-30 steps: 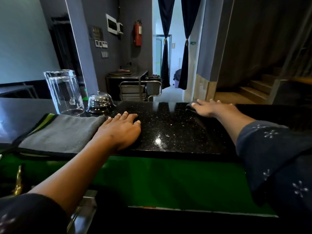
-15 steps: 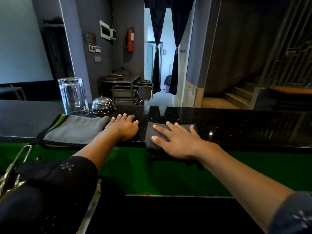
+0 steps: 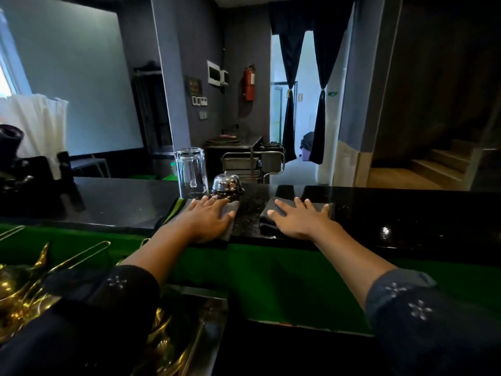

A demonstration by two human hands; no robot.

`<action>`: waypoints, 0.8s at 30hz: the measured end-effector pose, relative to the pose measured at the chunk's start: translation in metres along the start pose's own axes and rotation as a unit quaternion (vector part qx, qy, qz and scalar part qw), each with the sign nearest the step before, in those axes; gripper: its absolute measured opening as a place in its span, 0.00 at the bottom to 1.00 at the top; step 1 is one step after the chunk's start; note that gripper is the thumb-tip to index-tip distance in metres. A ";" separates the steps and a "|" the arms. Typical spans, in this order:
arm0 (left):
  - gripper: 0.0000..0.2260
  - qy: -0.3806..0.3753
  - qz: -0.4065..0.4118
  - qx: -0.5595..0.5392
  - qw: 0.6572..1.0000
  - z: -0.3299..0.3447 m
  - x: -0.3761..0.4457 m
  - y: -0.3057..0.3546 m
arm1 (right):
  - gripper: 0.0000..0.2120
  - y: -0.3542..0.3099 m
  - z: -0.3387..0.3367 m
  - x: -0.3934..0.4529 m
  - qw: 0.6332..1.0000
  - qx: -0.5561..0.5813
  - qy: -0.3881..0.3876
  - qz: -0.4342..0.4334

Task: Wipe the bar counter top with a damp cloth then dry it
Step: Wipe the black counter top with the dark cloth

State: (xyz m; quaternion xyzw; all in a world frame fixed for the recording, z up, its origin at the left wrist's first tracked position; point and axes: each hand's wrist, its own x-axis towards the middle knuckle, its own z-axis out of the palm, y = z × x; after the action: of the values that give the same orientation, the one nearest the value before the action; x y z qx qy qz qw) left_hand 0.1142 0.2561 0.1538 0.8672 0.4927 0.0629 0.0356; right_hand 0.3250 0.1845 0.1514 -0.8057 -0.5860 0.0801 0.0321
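Worktop (image 3: 406, 213) mid-wipe, judging by right hand (image 3: 301, 219) flat on dark cloth (image 3: 271, 213), left hand (image 3: 208, 219) flat on grey cloth (image 3: 230, 210); drying apparently remains.

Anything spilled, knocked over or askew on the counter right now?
Nothing stands out. The clear glass mug stands upside down beside the chrome call bell, no spills show on the black granite counter, and both cloths lie flat.

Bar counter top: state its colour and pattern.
The bar counter top is glossy black stone flecked with pale speckles, best seen in the head view between the hands.
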 end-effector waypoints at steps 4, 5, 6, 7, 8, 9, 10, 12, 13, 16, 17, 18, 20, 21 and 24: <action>0.28 -0.022 0.018 -0.015 0.999 -0.002 0.014 -0.007 | 0.31 0.000 0.011 -0.016 0.999 -0.018 -0.006 -0.049; 0.28 -0.023 0.019 -0.015 0.999 0.000 0.017 -0.007 | 0.31 0.001 0.012 -0.015 0.998 -0.020 -0.009 -0.051; 0.28 -0.021 0.016 -0.011 1.000 0.003 0.019 -0.007 | 0.30 0.001 0.011 -0.011 0.999 -0.019 -0.012 -0.048; 0.28 -0.017 0.013 -0.006 1.000 0.007 0.021 -0.007 | 0.30 0.000 0.010 -0.004 0.999 -0.016 -0.013 -0.041; 0.28 -0.011 0.011 -0.003 1.000 0.011 0.021 -0.007 | 0.30 -0.002 0.008 0.006 0.999 -0.010 -0.010 -0.033; 0.28 -0.005 0.011 -0.003 1.000 0.013 0.022 -0.008 | 0.30 -0.005 0.006 0.019 1.000 -0.005 -0.008 -0.023; 0.28 -0.003 0.015 -0.001 1.000 0.015 0.022 -0.009 | 0.30 -0.008 0.005 0.033 1.000 -0.002 -0.009 -0.011; 0.29 -0.005 0.026 0.001 1.000 0.015 0.023 -0.011 | 0.31 -0.015 0.001 0.063 1.000 -0.002 -0.008 0.003; 0.29 -0.006 0.029 0.002 1.000 0.015 0.024 -0.012 | 0.32 -0.019 0.000 0.079 1.000 -0.003 -0.003 0.005; 0.28 -0.004 0.037 -0.001 0.999 0.015 0.025 -0.014 | 0.33 -0.022 -0.004 0.122 1.000 -0.009 0.011 0.000; 0.28 -0.003 0.041 -0.002 0.999 0.015 0.025 -0.014 | 0.34 -0.021 -0.005 0.135 1.000 -0.009 0.008 0.001; 0.28 0.001 0.042 -0.002 0.999 0.016 0.024 -0.015 | 0.36 -0.019 -0.007 0.146 1.000 -0.005 0.000 0.004; 0.27 0.012 0.039 -0.002 0.999 0.016 0.023 -0.016 | 0.44 -0.010 -0.006 0.169 1.000 -0.002 0.001 0.017; 0.27 0.016 0.038 -0.002 0.999 0.017 0.022 -0.015 | 0.44 -0.005 -0.007 0.178 0.999 -0.006 0.006 0.031; 0.27 0.020 0.040 -0.004 0.999 0.020 0.023 -0.013 | 0.35 -0.002 -0.012 0.175 0.998 -0.013 0.016 0.063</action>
State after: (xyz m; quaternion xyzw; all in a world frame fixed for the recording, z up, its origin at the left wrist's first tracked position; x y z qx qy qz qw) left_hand 0.1175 0.2831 0.1342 0.8845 0.4584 0.0830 0.0264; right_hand 0.3775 0.3514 0.1474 -0.8427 -0.5342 0.0616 0.0258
